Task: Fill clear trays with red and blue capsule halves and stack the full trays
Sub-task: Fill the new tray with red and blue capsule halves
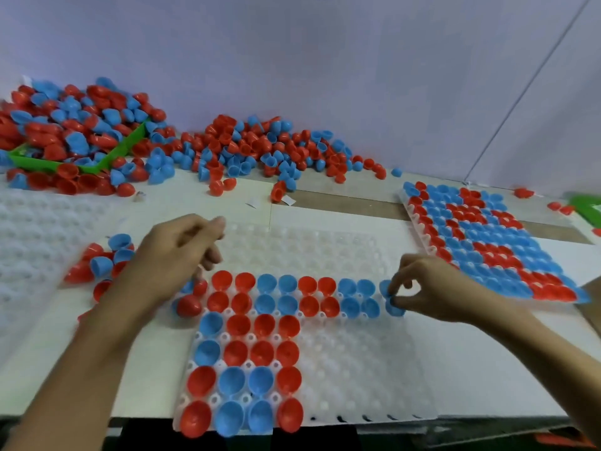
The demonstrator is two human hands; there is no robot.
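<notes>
Pinching a blue capsule half [394,305] between thumb and fingertips, the right hand [422,288] sits at the right end of the second filled row of the clear tray [357,369], the landmark for everything else. The left hand [177,255] hovers over the tray's far left corner with fingers loosely curled; motion blur hides whether it holds anything, so I cannot tell. Just below that hand a red half [189,305] lies dome-up at the tray's left edge. The tray is a translucent white sheet of round pockets; its filled pockets hold glossy open cups in red and blue, set mostly in pairs of colour. Two long rows run across its middle and a block four wide and four deep fills its near left corner. Left of the tray lies a small loose cluster [104,265] of about ten halves. Beyond the tray's far right corner rests a full tray [487,242], tilted, patterned red and blue. Far behind the tray a long heap [266,151] spreads along the wall, spilling from a green bin [126,144]. Everything lies on a white table [487,369] before a pale lilac wall [325,60].
</notes>
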